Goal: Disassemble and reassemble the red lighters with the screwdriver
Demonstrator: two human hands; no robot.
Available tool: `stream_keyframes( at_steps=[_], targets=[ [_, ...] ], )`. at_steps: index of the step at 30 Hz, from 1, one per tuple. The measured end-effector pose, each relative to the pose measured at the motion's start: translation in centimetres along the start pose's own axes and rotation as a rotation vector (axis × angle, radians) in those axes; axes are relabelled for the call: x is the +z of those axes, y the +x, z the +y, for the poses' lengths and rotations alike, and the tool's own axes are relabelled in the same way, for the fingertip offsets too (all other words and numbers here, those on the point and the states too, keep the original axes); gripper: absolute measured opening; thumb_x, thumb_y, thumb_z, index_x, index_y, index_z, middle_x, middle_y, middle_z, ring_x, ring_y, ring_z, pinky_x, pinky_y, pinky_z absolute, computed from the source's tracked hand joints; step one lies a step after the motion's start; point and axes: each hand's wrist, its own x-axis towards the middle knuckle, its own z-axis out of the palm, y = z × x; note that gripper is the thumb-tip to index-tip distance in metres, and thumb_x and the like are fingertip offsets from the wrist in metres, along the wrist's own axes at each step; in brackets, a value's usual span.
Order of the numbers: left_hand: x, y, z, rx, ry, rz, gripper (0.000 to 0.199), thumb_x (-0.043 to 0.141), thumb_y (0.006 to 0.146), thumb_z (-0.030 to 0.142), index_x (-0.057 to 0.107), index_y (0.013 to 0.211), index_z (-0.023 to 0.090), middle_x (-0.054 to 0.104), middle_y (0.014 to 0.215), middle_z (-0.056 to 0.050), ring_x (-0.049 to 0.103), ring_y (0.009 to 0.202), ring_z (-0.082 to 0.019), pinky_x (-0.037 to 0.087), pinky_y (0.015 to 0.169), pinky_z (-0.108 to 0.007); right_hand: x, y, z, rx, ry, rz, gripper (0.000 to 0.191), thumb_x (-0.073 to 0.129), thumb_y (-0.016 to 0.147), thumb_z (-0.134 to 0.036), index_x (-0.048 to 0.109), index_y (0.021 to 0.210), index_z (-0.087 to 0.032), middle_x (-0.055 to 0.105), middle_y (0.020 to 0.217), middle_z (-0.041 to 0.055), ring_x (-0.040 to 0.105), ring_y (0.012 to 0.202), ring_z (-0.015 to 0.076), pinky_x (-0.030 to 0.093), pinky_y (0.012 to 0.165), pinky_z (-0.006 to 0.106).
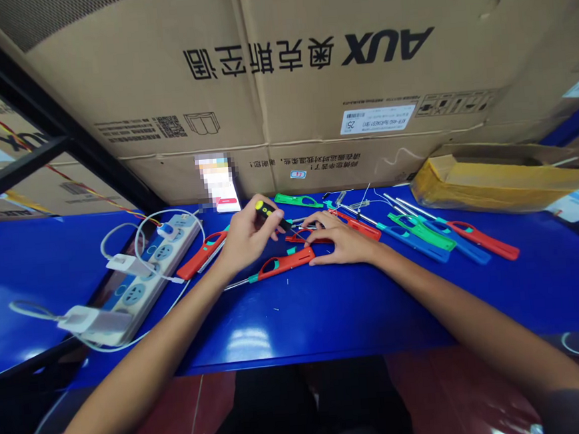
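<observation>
My left hand [251, 237] is closed around a black and yellow screwdriver [267, 210], its thin shaft pointing down to the right. Its tip is near the end of a red lighter [284, 263] with teal parts and a metal tube, lying on the blue table. My right hand [339, 238] has its thumb and fingers bent at that lighter's right end, gripping it against the table. Behind the fingers lie more red lighters [363, 227] and thin metal pieces, partly hidden by the hand.
Blue lighters [429, 246], a green one [298, 200] and other lighters lie around the hands. A white power strip [144, 282] with cables is at left. A lit phone [223, 185] leans on a large carton [300, 96]. A taped box [491, 177] stands back right.
</observation>
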Motion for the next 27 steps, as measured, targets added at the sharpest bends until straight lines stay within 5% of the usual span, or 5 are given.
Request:
stream_keyframes(
  at_steps=[13, 27],
  targets=[
    [0.5, -0.5, 1.3, 0.134, 0.343, -0.076, 0.02, 0.061, 0.106, 0.04, 0.064, 0.102, 0.02, 0.075, 0.086, -0.002, 0.069, 0.077, -0.016, 0.05, 0.071, -0.03, 0.0, 0.2, -0.4, -0.011, 0.016, -0.016, 0.028, 0.085, 0.09, -0.046, 0.075, 0.109, -0.029, 0.058, 0.141, 0.0099, 0.056, 0.137, 0.0304, 0.047, 0.117, 0.056],
    [0.5, -0.5, 1.5, 0.142, 0.357, -0.076, 0.019, 0.061, 0.106, 0.039, 0.064, 0.102, 0.021, 0.073, 0.087, 0.0, 0.067, 0.076, -0.015, 0.048, 0.071, -0.03, -0.2, 0.4, -0.6, -0.007, 0.004, -0.031, 0.027, 0.086, 0.09, -0.044, 0.074, 0.107, -0.028, 0.061, 0.137, 0.0092, 0.057, 0.136, 0.0293, 0.047, 0.117, 0.055]
  ],
)
